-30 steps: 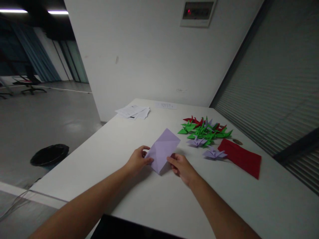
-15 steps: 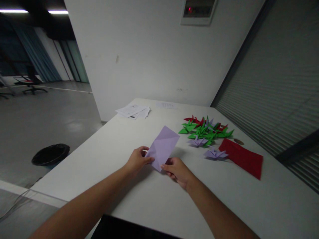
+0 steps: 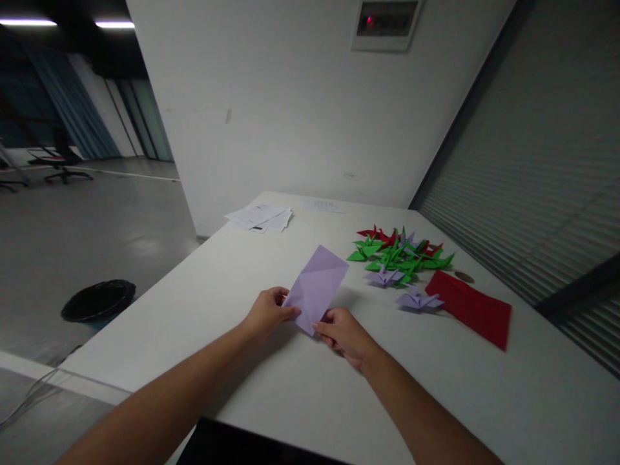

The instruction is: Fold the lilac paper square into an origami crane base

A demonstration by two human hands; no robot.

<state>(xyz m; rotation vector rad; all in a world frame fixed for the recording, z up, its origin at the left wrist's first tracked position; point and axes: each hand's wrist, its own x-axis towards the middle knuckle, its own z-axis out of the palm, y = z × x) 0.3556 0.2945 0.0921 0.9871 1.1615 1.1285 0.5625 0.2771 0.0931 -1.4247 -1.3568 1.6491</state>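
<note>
Head view: left hand and right hand pinch lilac paper, each partly hidden grip apparently narrow.

Printed sheets were spread in overlap along the far left edge of the white surface. A wall-mounted electrical box was lit by a red indicator. The right side was lined with slatted blinds. A bag-lined waste bin was set on the grey floor; beyond it, a swivel chair was placed near blue curtains.

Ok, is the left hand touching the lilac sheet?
Touching: the head view shows the left hand with its thumb lying over the near left edge of the lilac sheet.
</note>
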